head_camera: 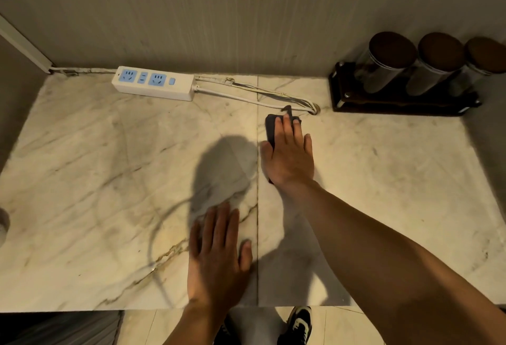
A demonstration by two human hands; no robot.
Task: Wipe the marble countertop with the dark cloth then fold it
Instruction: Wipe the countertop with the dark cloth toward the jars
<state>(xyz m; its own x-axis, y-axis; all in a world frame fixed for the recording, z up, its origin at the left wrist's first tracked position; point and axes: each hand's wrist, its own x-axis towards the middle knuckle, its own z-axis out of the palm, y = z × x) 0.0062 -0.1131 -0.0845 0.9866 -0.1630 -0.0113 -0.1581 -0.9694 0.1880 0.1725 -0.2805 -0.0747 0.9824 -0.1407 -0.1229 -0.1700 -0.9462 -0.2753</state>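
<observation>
While one right hand [289, 152] presses one dark cloth [271, 128], three jars [435, 62] stand.

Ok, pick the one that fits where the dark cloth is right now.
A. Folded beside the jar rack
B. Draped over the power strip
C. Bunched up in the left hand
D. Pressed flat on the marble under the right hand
D: the dark cloth lies on the marble countertop under the flat right hand, its edges showing past the fingers, while the left hand rests bare on the stone.
</observation>
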